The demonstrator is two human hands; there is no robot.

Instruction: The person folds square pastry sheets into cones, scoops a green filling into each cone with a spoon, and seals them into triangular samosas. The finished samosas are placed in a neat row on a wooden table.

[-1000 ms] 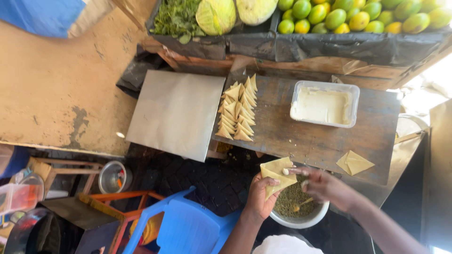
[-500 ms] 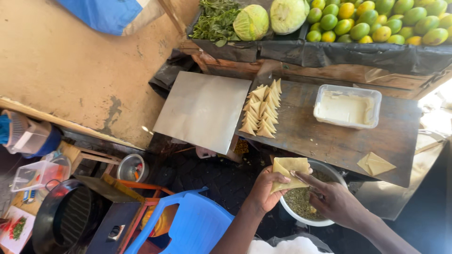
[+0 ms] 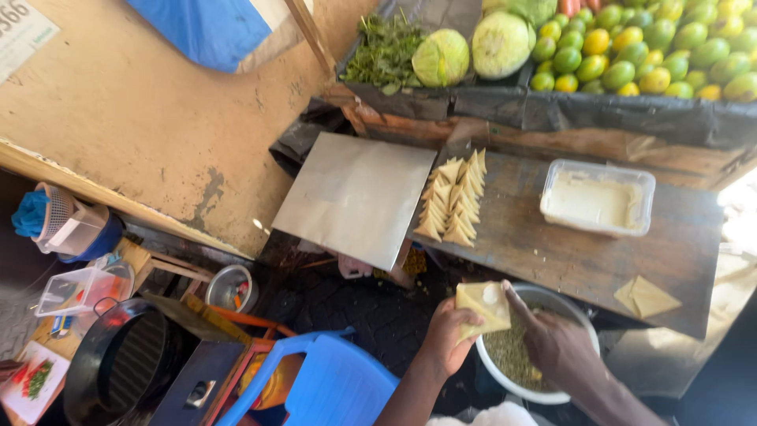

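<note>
Single head-worn view, looking steeply down from above person's own arms. Both hands enter from 6 o'clock edge, close to lens: left hand [image 3: 449, 338], right hand [image 3: 556, 343]. Wooden board [image 3: 568, 244] sits mid-frame, slightly farther. Produce stall [image 3: 615, 110] runs along 12 to 2 o'clock, farthest from camera. Blue chair [image 3: 331, 386] at 7 o'clock, near. Frame tilted; board edges run diagonally. No second view.
</note>
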